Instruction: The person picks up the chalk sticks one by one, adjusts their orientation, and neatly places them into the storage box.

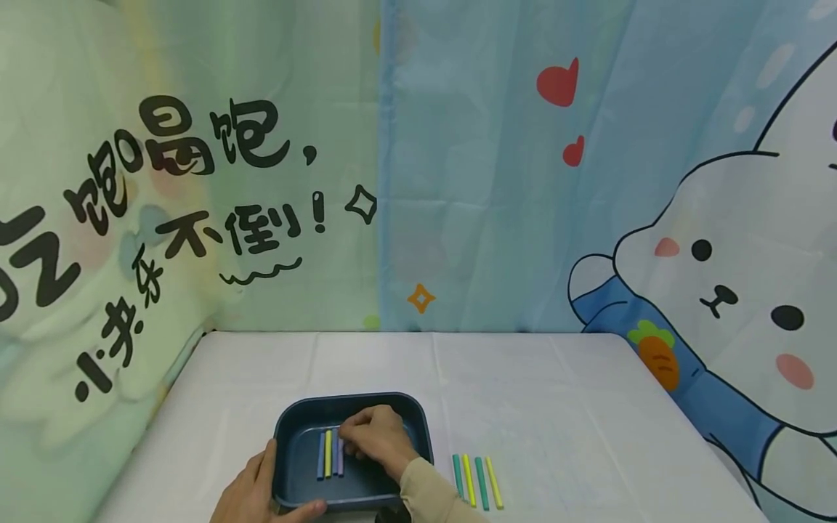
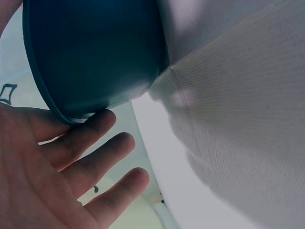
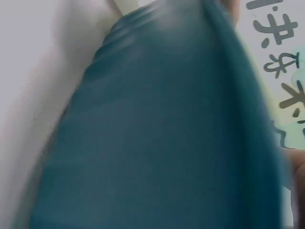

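Observation:
A dark blue rectangular tray [image 1: 373, 494] stands at the front of the white table. Inside it, thin sticks lie side by side: a blue one [image 1: 321, 457], a yellow one [image 1: 328, 456] and two purple ones. My left hand [image 1: 251, 487] rests against the tray's front left corner, thumb along the front rim; the left wrist view has its fingers [image 2: 102, 162] spread and nearly straight, one touching the rim. Reaching over the tray's right side, my right hand [image 1: 379, 436] pinches the top end of the rightmost purple stick [image 1: 341, 465]. In the right wrist view the tray wall hides those fingertips.
Right of the tray, green sticks [image 1: 482, 483] and yellow sticks [image 1: 494, 483] lie in a row on the table [image 1: 575, 421]. A small dark object [image 1: 392, 514] shows below the tray's front edge. Printed curtains [image 1: 471, 218] hang behind the table and along its left side.

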The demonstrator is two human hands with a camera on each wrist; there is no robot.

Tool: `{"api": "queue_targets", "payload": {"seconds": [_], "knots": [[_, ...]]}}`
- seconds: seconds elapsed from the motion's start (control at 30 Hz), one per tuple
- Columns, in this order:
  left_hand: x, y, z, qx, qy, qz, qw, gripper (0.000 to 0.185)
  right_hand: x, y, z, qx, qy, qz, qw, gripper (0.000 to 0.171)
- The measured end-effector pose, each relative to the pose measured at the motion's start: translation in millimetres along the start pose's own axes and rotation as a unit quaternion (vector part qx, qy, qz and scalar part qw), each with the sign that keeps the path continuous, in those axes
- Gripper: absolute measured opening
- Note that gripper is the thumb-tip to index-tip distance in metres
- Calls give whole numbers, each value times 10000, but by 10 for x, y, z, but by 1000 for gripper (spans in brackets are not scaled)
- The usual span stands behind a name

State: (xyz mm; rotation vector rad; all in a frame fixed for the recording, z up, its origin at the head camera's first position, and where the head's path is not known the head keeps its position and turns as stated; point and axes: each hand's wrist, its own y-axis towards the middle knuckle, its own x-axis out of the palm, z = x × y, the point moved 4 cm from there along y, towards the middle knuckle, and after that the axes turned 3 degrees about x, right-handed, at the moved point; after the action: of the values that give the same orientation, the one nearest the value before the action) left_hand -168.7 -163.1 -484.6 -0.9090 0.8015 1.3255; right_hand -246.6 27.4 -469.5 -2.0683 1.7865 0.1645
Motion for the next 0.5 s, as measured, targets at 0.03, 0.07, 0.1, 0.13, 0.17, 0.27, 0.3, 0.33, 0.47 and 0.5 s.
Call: {"api": "queue_targets", "payload": {"seconds": [0.03, 0.07, 0.1, 0.13, 0.17, 0.27, 0.3, 0.33, 0.47, 0.5], "knots": [[1, 1, 0, -9, -9, -7, 10000, 139, -22, -9, -12, -19, 1, -31, 10000, 12], [-1, 2, 0, -17, -10, -10, 10000, 140, -42, -19, -23, -39, -16, -62, 10000, 13], [-3, 1, -2, -26, -5, -15, 10000, 140, -59, -29, -33, -46, -19, -90, 9999, 14], [-5, -1, -6, -41, -13, -21, 10000, 140, -73, -39, -41, -59, -19, -118, 9999, 15], [-7, -4, -10, -60, -23, -36, 10000, 140, -87, -51, -47, -58, -26, -152, 9999, 15], [-11, -9, -17, -54, -50, -64, 10000, 140, -132, -94, -49, -53, 29, -237, 9997, 17], [-10, -9, -16, -53, -67, -84, 9999, 140, -152, -107, -46, -51, 66, -268, 9996, 18], [-7, -7, -13, -46, -77, -103, 9999, 140, -177, -119, -41, -51, 121, -310, 9994, 19], [2, 1, 3, -69, -95, -173, 9998, 140, -311, -148, -28, -40, 339, -460, 9984, 25], [3, 2, 6, -75, -87, -182, 9998, 140, -352, -150, -24, -21, 360, -478, 9982, 26]]}}
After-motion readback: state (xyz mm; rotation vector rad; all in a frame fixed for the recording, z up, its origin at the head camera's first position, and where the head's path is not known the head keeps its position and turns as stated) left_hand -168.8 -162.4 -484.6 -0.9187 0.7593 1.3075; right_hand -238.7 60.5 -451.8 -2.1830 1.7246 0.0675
